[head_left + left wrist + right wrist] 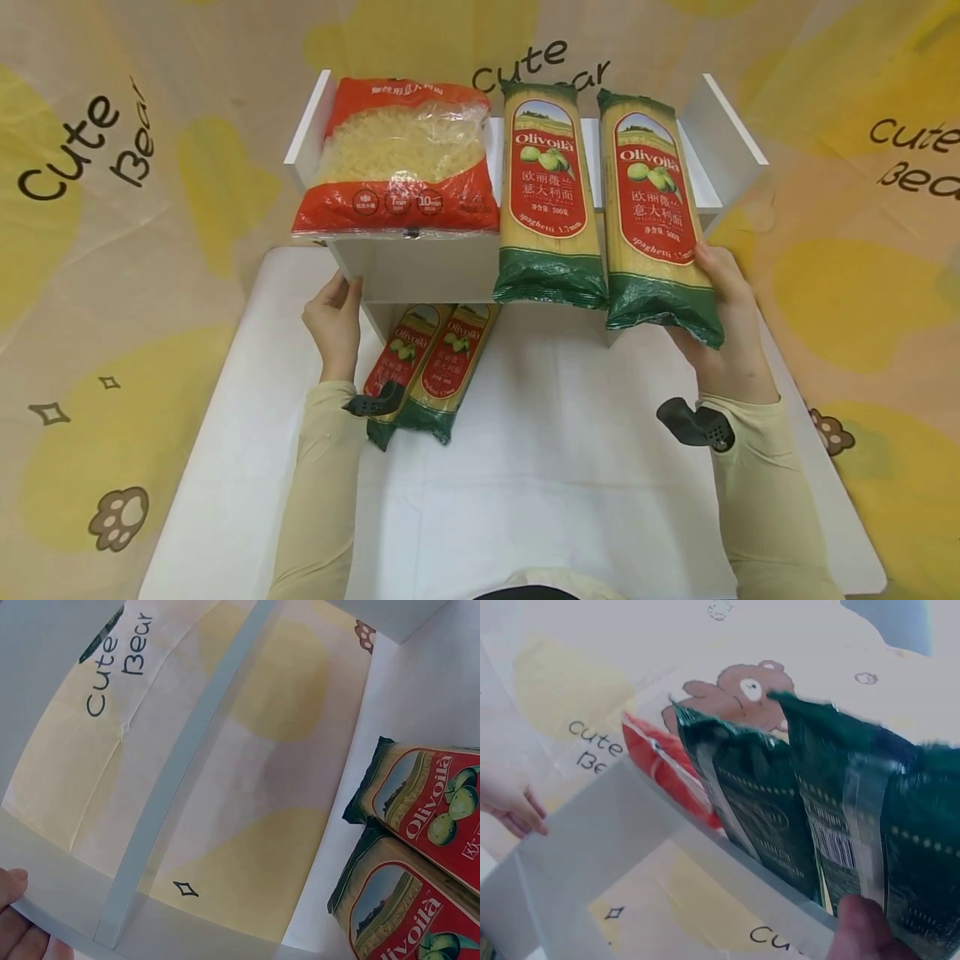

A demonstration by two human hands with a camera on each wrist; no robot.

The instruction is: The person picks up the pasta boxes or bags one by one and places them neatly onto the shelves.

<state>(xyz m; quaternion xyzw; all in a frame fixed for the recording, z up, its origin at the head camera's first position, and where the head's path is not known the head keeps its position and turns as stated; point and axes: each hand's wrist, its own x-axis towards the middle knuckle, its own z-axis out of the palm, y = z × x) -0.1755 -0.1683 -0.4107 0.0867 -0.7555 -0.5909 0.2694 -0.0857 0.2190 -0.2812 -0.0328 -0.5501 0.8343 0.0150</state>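
Note:
In the head view my right hand (735, 325) holds the lower right part of a spaghetti packet (656, 208) with a red label and green ends. The packet leans at the right of a white shelf's upper level. In the right wrist view its green back shows, with my thumb on it. My left hand (333, 325) grips the front edge of the white shelf (427, 271) at its left side panel. A second spaghetti packet (551, 192) stands in the middle of that level, and a red bag of short pasta (405, 158) sits at the left.
Two more spaghetti packets (450, 367) lie side by side below the shelf, on the white table (547, 500). A patterned cloth (187, 167) with yellow patches and lettering hangs behind and around the table.

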